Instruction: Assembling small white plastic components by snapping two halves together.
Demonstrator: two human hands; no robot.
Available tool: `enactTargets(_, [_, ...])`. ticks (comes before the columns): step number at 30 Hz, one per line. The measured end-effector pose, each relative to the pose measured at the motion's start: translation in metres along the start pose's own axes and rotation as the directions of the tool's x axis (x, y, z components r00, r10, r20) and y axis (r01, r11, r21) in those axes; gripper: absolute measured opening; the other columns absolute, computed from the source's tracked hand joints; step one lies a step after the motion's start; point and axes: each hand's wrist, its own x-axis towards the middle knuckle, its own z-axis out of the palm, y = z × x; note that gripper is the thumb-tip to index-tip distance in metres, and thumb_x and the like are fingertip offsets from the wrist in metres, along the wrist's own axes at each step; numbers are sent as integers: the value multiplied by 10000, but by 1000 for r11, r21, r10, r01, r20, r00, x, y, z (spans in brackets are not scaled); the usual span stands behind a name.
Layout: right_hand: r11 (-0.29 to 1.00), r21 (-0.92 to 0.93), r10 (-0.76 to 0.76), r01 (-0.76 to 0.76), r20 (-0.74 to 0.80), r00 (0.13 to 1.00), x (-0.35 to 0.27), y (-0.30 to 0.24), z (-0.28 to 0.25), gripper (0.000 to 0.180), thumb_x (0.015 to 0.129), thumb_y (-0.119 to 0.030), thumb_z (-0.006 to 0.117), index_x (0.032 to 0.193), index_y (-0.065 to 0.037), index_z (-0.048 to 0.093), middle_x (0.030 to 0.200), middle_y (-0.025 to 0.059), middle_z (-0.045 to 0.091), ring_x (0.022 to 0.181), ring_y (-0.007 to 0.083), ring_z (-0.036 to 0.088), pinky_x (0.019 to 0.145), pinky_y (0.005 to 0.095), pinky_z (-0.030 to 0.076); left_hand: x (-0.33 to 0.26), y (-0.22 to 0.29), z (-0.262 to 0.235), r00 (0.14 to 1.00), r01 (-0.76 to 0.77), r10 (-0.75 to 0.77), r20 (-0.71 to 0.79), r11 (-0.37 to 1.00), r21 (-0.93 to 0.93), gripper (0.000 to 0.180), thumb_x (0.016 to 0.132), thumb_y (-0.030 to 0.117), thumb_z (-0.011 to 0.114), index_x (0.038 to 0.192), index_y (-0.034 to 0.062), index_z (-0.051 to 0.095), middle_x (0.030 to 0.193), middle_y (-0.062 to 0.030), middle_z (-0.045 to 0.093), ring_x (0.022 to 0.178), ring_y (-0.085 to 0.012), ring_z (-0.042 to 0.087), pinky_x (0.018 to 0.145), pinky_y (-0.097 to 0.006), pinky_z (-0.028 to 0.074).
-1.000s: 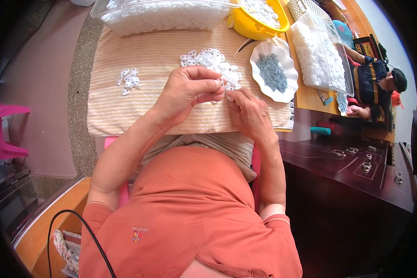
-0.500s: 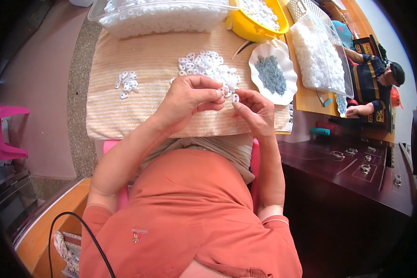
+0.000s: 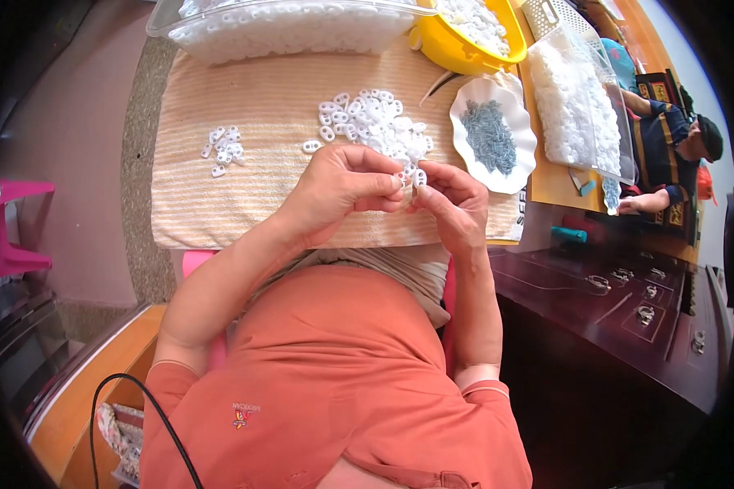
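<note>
My right hand (image 3: 458,208) pinches a small white oval plastic piece with two holes (image 3: 420,177) between thumb and fingertips. Close beside it, almost touching, my left hand (image 3: 342,187) is closed in a pinch; what its fingertips hold is too small to make out. Just beyond both hands lies a loose pile of similar white pieces (image 3: 375,118) on a striped towel (image 3: 245,90). A smaller group of them (image 3: 228,147) lies to the left. Right of the pile stands a white wavy-rimmed dish (image 3: 516,174) full of small grey-blue parts (image 3: 489,134).
Along the far edge stand a clear bin of white pieces (image 3: 294,33) and a yellow basket (image 3: 465,59). Tweezers (image 3: 437,85) lie near the dish. Farther right are another clear bin (image 3: 575,114) and another person (image 3: 669,147). A pink stool (image 3: 12,232) stands at left.
My hands have come closer together and slightly nearer me, with the white piece still in my right fingertips. The view has shifted a little, so the bins and dish appear farther right.
</note>
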Motion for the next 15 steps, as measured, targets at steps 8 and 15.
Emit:
enactTargets(8, [999, 49, -1, 0, 11, 1000, 1, 3, -2, 309, 860, 42, 632, 1164, 84, 591, 928, 120, 657, 813, 158, 645, 711, 289, 568, 2, -3, 0, 1000, 17, -17, -13, 1000, -6, 150, 836, 8, 671, 979, -34, 653, 879, -95, 677, 762, -149, 661, 715, -282, 575])
enactTargets(15, [999, 48, 14, -15, 22, 1000, 1, 7, -2, 305, 856, 45, 638, 1156, 81, 601, 909, 105, 648, 806, 149, 637, 713, 289, 565, 2, -4, 0, 1000, 23, -23, -21, 1000, -19, 132, 840, 7, 667, 966, -27, 654, 875, -94, 676, 759, -148, 659, 712, -282, 573])
